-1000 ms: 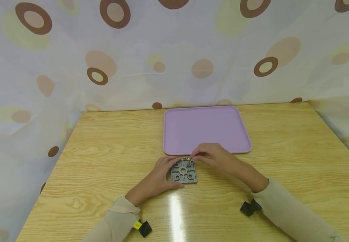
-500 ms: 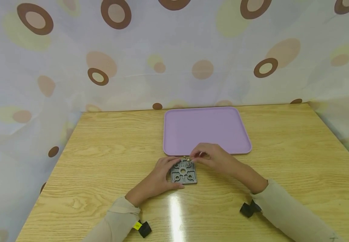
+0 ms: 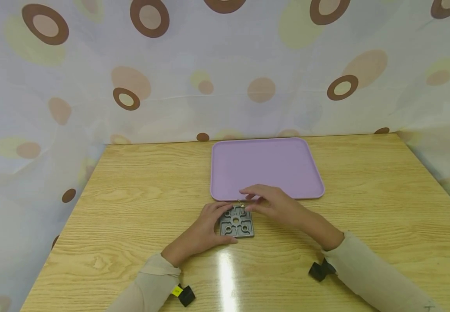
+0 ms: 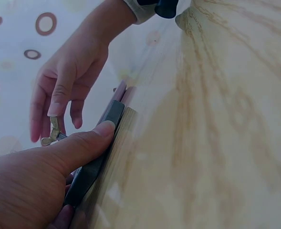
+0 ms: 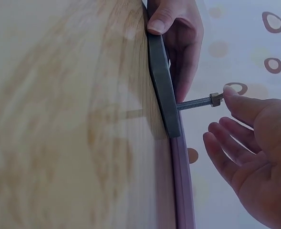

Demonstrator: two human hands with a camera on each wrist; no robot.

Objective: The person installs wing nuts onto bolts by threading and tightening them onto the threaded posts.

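- Head view: one square plate (image 3: 236,224) of grey metal, ribbed, with a round hole at its centre and others towards its corners, sits on one wood-grained table (image 3: 151,182).
- Head view: of the two hands, the left hand (image 3: 203,229) grasps the plate from its left side, thumb along the near edge, fingers at the far edge.
- Head view: the right hand (image 3: 273,201) is at the plate's far right corner beside one small wing nut (image 3: 242,205), brass-coloured; its index finger is lifted away.
- Head view: one smooth lilac tray (image 3: 268,167), rectangular with rounded corners and a raised rim, lies just beyond the plate. Behind it hangs white cloth (image 3: 225,52) printed with brown, peach and yellow ovals. Two beige sleeves (image 3: 143,281) cover the forearms.
- Left wrist view: the left thumb presses the plate's dark edge; the right thumb touches the two-winged nut, the other fingers loose and apart.
- Right wrist view: one threaded steel bolt (image 5: 195,103) stands out from the plate, the nut near its free end. The right thumb tip rests on the nut; the remaining fingers are relaxed, gently bent, grasping nothing.
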